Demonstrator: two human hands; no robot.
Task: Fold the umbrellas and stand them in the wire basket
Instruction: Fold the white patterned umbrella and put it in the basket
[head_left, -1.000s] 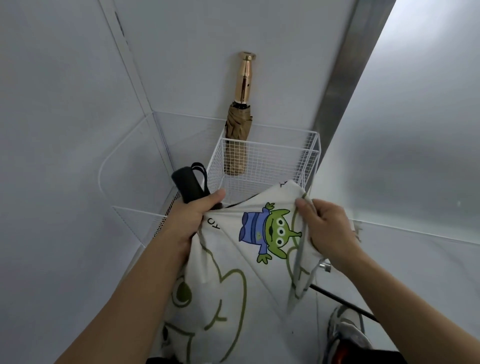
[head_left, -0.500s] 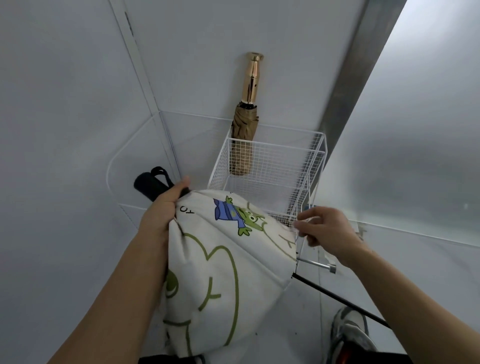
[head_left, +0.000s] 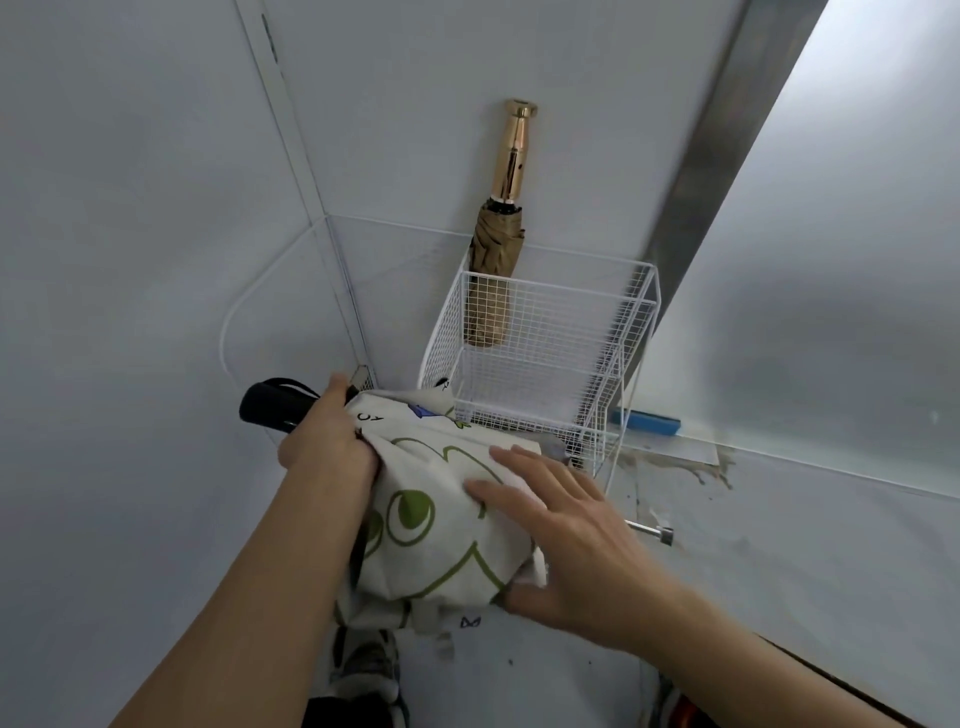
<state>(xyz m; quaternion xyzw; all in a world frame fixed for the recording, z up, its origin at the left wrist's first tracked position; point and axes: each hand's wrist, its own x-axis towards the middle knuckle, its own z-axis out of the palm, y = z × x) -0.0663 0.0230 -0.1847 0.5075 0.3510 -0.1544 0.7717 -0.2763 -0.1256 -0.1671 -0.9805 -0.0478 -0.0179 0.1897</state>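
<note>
One umbrella done: wire basket (head_left: 640, 322) by the wall holds the tan umbrella (head_left: 491, 291) upright. White cartoon umbrella (head_left: 431, 519) not yet in, bunched just in front of the basket; my left hand (head_left: 327, 449) clenches it below the black handle (head_left: 270, 406), my right hand (head_left: 563, 525) presses flat on the cloth, fingers straight. Wrapping and standing left, I judge. White walls (head_left: 130, 208), white floor (head_left: 779, 545) stained beside the basket, blue strip (head_left: 649, 422).

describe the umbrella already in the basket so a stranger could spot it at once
Find the white wire basket in the middle of the view. In its far left corner stands a folded tan umbrella. Its shiny gold handle, pointing up, sets it apart from the white cartoon-print umbrella in front.
</note>
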